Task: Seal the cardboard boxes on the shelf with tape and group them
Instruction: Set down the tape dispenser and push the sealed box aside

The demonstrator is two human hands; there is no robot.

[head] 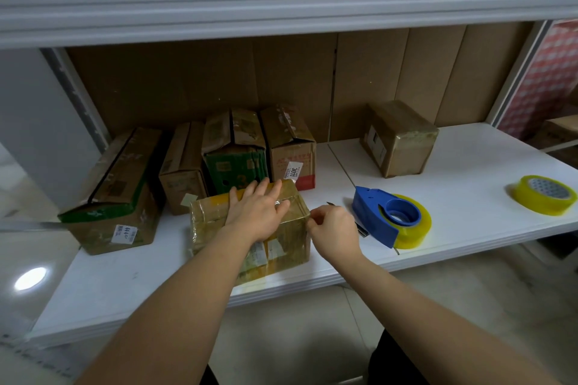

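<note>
1. Two bare hands work on one taped box near the front edge of the white shelf.
2. The left hand lies flat on the box top, fingers straight and spread, pressing down on the glossy clear tape that wraps it.
3. The right hand sits at the box's upper right corner, just beside the left hand's fingertips, with fingers curled narrow as if pinching the tape at that edge; exactly what lies between the fingertips is too small to tell.
4. Just right of the right hand rests a blue tape dispenser loaded with a yellowish roll, lying on the shelf and apart from the box.
5. Further right of that hand, well apart, a loose tape roll lies flat on the shelf.
6. Beyond the left hand's fingertips four cardboard boxes stand in a row: a green-edged long box, a slim brown box, a green-fronted box and a red-striped box, close together.
7. Beyond the right hand, well apart from the row, stands a lone brown box.
</note>
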